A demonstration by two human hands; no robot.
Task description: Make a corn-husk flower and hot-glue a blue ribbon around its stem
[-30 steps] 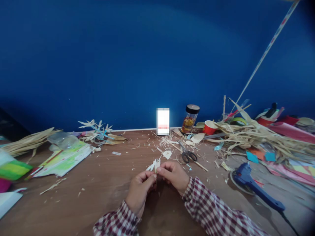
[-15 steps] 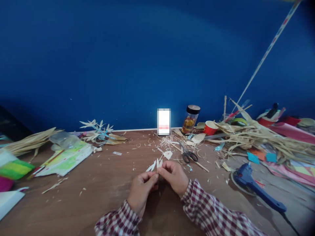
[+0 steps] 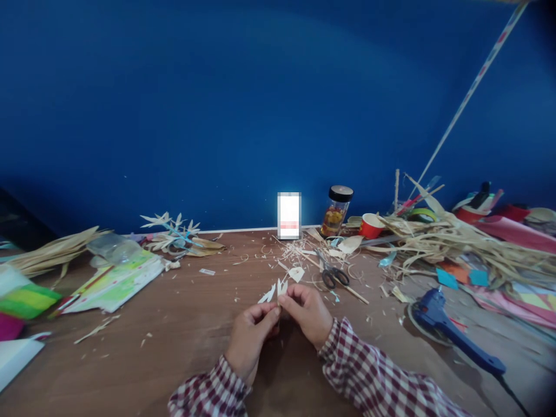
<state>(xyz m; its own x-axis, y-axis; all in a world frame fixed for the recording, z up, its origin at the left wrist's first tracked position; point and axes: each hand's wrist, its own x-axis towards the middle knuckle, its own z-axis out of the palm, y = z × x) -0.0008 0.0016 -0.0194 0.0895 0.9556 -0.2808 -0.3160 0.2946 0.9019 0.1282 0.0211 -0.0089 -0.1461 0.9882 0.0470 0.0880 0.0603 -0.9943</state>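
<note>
Between my two hands, over the brown table, pale pointed leaf-like pieces [image 3: 281, 286] stand up, pinched at their lower ends. My left hand [image 3: 252, 331] closes thumb against fingers on the base of these pieces. From the other side my right hand [image 3: 307, 313] pinches the upright ones between thumb and index finger. More pale slivers [image 3: 266, 294] fan out to the left above my left fingertips. How the pieces join is hidden by the fingers. Just beyond lies a cream cut petal shape [image 3: 296, 274], and black-handled scissors [image 3: 335, 277] rest to its right.
A blue glue gun [image 3: 456, 333] lies at right, its cord trailing off. Dried husk strips [image 3: 434, 246] pile behind it, near a red cup [image 3: 372, 226] and a lidded jar [image 3: 337, 211]. At left are a white-leafed sprig [image 3: 174, 229] and painted paper [image 3: 119, 284].
Both hands keep almost the same place and pinch. The upright pale pieces look slightly spread or turned at their tips.
</note>
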